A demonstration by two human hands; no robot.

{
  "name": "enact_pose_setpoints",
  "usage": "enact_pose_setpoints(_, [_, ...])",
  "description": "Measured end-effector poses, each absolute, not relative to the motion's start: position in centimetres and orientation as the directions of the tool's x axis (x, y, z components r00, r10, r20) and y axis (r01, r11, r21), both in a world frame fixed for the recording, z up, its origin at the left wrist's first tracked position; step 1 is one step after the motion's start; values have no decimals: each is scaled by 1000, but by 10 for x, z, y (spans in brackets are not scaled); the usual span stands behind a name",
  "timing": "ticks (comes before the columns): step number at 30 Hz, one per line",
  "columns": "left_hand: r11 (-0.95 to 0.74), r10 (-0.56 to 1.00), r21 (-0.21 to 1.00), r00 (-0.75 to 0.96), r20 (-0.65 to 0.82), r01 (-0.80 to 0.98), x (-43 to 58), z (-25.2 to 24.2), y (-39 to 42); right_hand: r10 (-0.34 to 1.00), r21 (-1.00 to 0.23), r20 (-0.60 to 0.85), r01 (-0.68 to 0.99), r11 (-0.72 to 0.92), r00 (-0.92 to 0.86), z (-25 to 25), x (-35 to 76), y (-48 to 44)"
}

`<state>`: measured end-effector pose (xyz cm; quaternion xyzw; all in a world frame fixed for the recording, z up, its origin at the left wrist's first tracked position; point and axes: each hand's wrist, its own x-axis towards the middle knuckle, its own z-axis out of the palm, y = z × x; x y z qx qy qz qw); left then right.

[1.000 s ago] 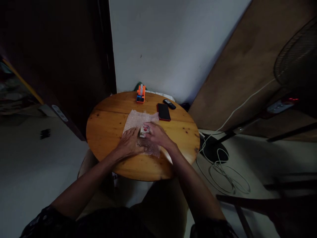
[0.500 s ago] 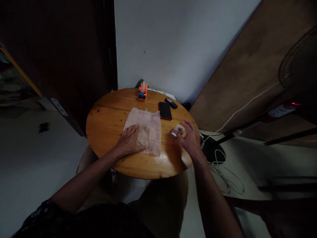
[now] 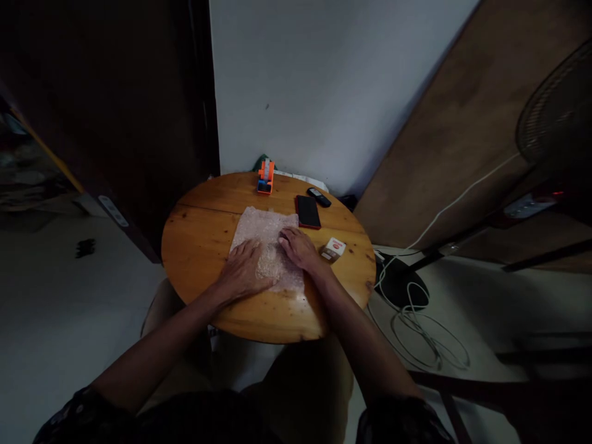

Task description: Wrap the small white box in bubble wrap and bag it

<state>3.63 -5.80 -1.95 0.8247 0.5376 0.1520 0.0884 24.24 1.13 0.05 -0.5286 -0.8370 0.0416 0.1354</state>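
A sheet of pinkish bubble wrap [image 3: 265, 223] lies spread on the round wooden table [image 3: 197, 237]. My left hand [image 3: 243, 270] rests on its left side, fingers stretched out and the thumb along the lower edge. Across from it, my right hand [image 3: 300, 249] is over the right side of the wrap, with its fingers extended toward the middle. A paler, rumpled patch shows between the two hands; whether anything lies under it I cannot tell. Just right of my right wrist stands a small white box [image 3: 333, 248] with a red mark, touched by neither hand.
Behind the wrap lie a black phone with a red edge [image 3: 308, 211] and a dark handset [image 3: 319, 197]. An orange tape dispenser [image 3: 266, 176] stands at the table's back, near the wall. White cable [image 3: 423, 333] coils on the floor at right, below a fan [image 3: 555, 111].
My right hand has left the small box and moved left onto the bubble wrap. The box stays on the table. My left hand remains on the wrap.
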Motion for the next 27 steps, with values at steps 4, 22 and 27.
enact_pose_setpoints(4, [-428,903,282,394,173,859,36,-19,-59,902,-201,216,888,415,-373,-6,246,10])
enact_pose_setpoints(22, [-466,885,235,452,117,853,46,21,-4,934,-127,137,929,347,-330,-3,241,5])
enact_pose_setpoints(27, [-437,896,193,445,1,879,34,12,39,939,-137,131,932,334,-318,-1,240,2])
